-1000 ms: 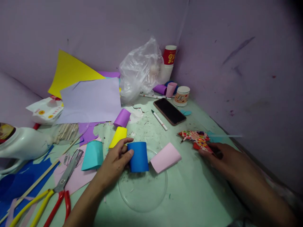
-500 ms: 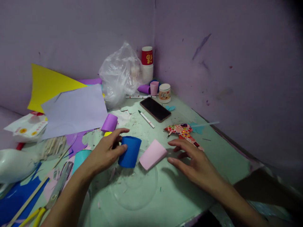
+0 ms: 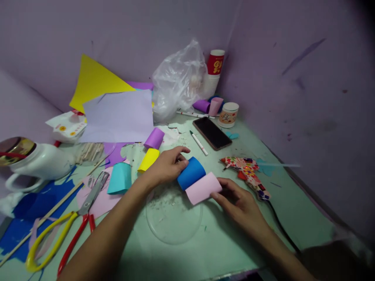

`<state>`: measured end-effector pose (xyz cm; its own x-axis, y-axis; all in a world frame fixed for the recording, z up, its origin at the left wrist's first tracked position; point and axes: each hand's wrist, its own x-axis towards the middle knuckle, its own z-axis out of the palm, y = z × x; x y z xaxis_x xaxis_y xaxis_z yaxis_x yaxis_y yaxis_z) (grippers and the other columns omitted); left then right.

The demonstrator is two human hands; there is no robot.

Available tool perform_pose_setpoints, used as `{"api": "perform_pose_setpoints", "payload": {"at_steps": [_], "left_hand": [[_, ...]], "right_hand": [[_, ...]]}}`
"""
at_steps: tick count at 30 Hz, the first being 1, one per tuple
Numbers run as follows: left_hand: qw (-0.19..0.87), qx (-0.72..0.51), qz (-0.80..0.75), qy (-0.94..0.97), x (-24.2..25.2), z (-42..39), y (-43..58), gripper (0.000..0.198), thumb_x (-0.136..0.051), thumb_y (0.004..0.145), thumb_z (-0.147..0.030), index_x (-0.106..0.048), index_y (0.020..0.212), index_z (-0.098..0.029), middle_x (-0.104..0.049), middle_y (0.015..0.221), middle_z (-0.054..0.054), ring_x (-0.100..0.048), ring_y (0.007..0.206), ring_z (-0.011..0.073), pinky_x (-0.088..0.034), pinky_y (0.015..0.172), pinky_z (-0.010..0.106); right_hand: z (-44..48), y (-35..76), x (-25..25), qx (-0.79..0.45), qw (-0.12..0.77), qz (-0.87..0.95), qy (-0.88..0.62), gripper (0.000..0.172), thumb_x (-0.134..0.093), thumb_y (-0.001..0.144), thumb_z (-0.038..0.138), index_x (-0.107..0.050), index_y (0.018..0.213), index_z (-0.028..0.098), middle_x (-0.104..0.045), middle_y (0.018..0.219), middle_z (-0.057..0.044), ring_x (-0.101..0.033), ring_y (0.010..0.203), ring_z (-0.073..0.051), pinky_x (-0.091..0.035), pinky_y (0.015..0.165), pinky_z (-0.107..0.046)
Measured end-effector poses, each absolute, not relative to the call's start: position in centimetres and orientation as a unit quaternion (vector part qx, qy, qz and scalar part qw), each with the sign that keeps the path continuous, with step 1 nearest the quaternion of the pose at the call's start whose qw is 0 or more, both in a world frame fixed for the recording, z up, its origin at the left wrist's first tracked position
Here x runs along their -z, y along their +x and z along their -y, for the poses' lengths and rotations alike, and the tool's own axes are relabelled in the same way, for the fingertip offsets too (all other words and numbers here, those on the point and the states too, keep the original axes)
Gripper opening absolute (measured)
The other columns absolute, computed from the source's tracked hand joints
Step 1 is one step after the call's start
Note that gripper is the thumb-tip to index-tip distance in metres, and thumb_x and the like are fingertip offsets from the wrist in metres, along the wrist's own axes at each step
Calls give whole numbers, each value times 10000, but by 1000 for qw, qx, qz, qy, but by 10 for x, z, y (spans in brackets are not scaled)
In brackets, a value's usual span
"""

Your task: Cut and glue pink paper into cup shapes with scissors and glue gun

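Observation:
My left hand (image 3: 170, 164) grips the left side of a blue paper tube (image 3: 191, 173), its thumb on the outer face. A pink paper tube (image 3: 203, 188) lies tilted against the blue one, right in front of it. Thumb and fingers of my right hand (image 3: 237, 199) pinch the pink tube's right end. Both tubes are above the far part of a clear round plastic disc (image 3: 174, 242). Left of them, partly behind my left hand and forearm, are a yellow tube (image 3: 149, 160), a purple tube (image 3: 154, 138) and a turquoise tube (image 3: 120, 178).
A floral glue gun (image 3: 246, 171) with a black cord lies on the right. Farther back are a phone (image 3: 212, 133), a green-tipped marker (image 3: 199, 143), a paper cup (image 3: 228, 115) and a plastic bag (image 3: 178, 80). Scissors (image 3: 84, 207) and a white mug (image 3: 49, 162) occupy the left.
My right hand has closed on the pink tube. The blue tube has tilted, and the two tubes now meet. The view has shifted left, showing more of the scissors and mug.

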<state>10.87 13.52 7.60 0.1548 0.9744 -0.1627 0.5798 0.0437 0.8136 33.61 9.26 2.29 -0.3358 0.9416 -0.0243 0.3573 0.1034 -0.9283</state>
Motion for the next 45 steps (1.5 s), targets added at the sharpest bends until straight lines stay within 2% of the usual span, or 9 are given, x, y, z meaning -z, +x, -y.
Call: {"api": "perform_pose_setpoints", "payload": {"at_steps": [5, 10, 16, 26, 33, 40, 45], "left_hand": [[388, -242, -606, 651, -68, -129, 109, 355, -516, 820, -310, -626, 1128, -172, -690, 940, 78, -619, 873, 239, -467, 776, 354], [400, -220, -608, 650, -71, -116, 103, 504, -620, 775, -449, -594, 1207, -191, -641, 1199, 138, -588, 1058, 333, -448, 870, 437], [408, -217, -617, 637, -73, -108, 106, 453, -621, 774, -351, -591, 1198, -195, -660, 1176, 122, -608, 1045, 318, -445, 885, 413], [405, -240, -635, 612, -71, -107, 105, 445, -658, 755, -401, -609, 1153, -209, -663, 1185, 99, -609, 1071, 312, -464, 889, 397], [395, -265, -648, 595, -63, -102, 101, 480, -692, 745, -457, -603, 1169, -250, -648, 1224, 87, -578, 1140, 310, -459, 947, 420], [384, -248, -652, 604, -65, -101, 100, 507, -683, 737, -481, -610, 1172, -229, -643, 1242, 106, -576, 1152, 326, -488, 922, 412], [370, -260, -645, 616, -55, -100, 97, 503, -655, 749, -496, -597, 1184, -250, -655, 1217, 78, -593, 1127, 302, -497, 915, 402]], "right_hand": [[-93, 333, -25, -458, 317, 666, -496, 236, -606, 833, 320, -655, 1027, 193, -726, 953, -70, -683, 836, -229, -555, 764, -367], [-94, 332, -24, -458, 313, 669, -494, 241, -598, 838, 326, -649, 1025, 183, -717, 951, -81, -683, 831, -235, -552, 757, -381], [-96, 331, -21, -453, 311, 678, -489, 238, -591, 854, 299, -641, 1044, 166, -711, 947, -79, -669, 805, -217, -540, 736, -353], [-98, 325, -32, -439, 333, 674, -493, 117, -618, 824, 210, -682, 913, 172, -700, 837, -43, -622, 735, -180, -489, 670, -285], [-99, 324, -36, -449, 327, 664, -501, 171, -622, 811, 194, -696, 965, 179, -707, 851, -47, -625, 743, -188, -485, 676, -294], [-99, 324, -36, -443, 323, 668, -503, 188, -625, 800, 153, -702, 972, 148, -708, 859, -63, -622, 752, -195, -471, 683, -308], [-100, 324, -35, -448, 321, 667, -501, 188, -624, 805, 157, -698, 977, 146, -696, 855, -62, -611, 749, -192, -458, 684, -305]]}}
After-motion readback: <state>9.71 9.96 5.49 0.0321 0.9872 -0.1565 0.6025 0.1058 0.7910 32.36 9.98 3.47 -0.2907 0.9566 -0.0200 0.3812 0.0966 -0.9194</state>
